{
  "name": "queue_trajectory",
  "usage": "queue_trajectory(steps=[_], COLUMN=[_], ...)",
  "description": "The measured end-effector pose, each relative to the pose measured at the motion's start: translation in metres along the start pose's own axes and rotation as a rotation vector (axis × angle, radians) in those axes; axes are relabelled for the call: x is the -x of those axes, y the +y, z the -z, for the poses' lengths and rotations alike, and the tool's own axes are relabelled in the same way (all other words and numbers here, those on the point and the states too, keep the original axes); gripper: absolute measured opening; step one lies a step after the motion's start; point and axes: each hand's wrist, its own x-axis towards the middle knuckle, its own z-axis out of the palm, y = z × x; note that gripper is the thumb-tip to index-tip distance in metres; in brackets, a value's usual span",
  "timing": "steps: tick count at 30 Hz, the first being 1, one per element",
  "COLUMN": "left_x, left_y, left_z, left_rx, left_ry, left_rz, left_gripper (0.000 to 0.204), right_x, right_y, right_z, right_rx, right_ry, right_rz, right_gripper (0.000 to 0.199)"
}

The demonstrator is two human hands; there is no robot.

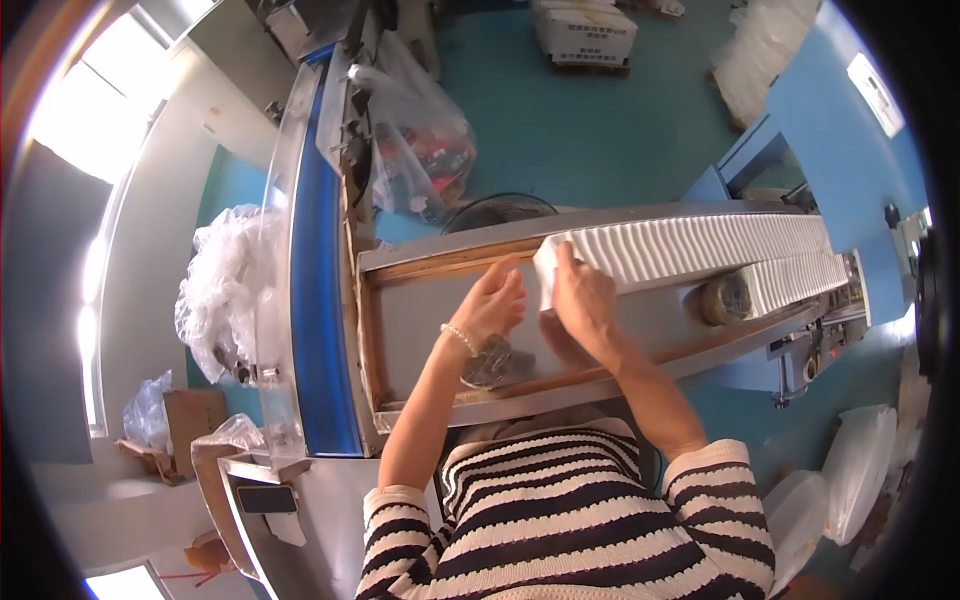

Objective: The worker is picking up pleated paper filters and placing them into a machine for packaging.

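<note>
Right hand point(583, 300): fingers closed on the near end of the white tissue stack point(690, 250), at the metal surface's point(430, 320) far edge. Left hand point(495, 300): open, fingertips beside stack end. Tape roll point(727, 298) near the stack.

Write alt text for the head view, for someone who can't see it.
Seen from above, a person in a striped top presses the right hand against the near end of a long row of white stacked sheets in a metal trough, the left hand open beside it. A tape roll sits further right; a blue conveyor runs at left.

White packs point(690, 250) rowed on tray; brown carton point(192, 415) left.
</note>
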Motion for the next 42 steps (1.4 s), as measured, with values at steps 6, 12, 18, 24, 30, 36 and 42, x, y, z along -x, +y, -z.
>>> queue_trajectory(steps=[6, 12, 18, 24, 30, 36, 42], left_x=[-0.026, -0.046, -0.050, -0.057, -0.059, -0.024, 0.034], left_y=[-0.033, -0.046, -0.041, -0.045, -0.035, -0.017, 0.012], left_z=[-0.028, -0.068, -0.082, -0.087, -0.082, 0.001, 0.067], left_rx=[0.421, 0.583, 0.511, 0.289, 0.231, -0.127, -0.068], left_ry=[0.201, 0.323, 0.385, 0.449, 0.298, 0.475, 0.472], left_rz=[-0.043, -0.111, -0.174, -0.156, -0.162, -0.139, 0.104], left_gripper=[0.042, 0.044, 0.053, 0.055, 0.048, 0.038, 0.054], right_x=[-0.003, -0.030, -0.049, -0.057, -0.069, -0.067, -0.061], right_y=[0.049, 0.368, 0.466, 0.477, 0.442, 0.360, 0.282], right_z=[0.056, 0.121, 0.134, 0.149, 0.145, 0.101, 0.071], right_rx=[-0.510, 0.220, 0.036, 0.044, 0.646, 0.162, -0.574], right_ry=[0.077, 0.663, 0.416, 0.318, 0.089, -0.053, -0.683], right_rz=[-0.164, -0.421, -0.390, -0.322, -0.359, -0.233, -0.264], right_gripper=[0.019, 0.005, 0.005, 0.006, 0.028, 0.048, 0.070])
